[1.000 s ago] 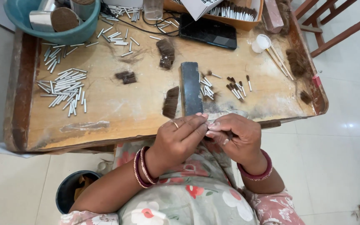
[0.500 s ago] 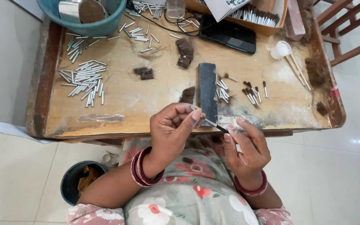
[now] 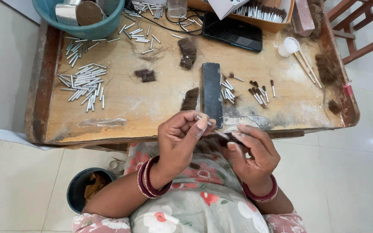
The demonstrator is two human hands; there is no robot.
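My left hand point(image 3: 181, 138) pinches a thin silver metal tube point(image 3: 203, 119) between thumb and fingertips, just over the near edge of the wooden table point(image 3: 152, 99). My right hand point(image 3: 252, 152) sits beside it, its fingers closed on a small dark tuft of hair point(image 3: 235, 139) near the tube's end. Both hands hover above my lap in front of a dark rectangular block point(image 3: 211, 92). Finished silver tubes with dark tips point(image 3: 255, 88) lie right of the block.
A pile of bare silver tubes point(image 3: 83, 84) lies at the table's left. A teal basin point(image 3: 83, 17) stands at the back left, a black phone point(image 3: 234, 32) and a cardboard box of tubes point(image 3: 260, 13) at the back. Hair tufts point(image 3: 188, 51) are scattered about. A dark bin point(image 3: 87, 190) stands on the floor.
My hands have drawn slightly apart and shifted; the left now holds the tube up at the table's edge while the right has dropped lower with the tuft.
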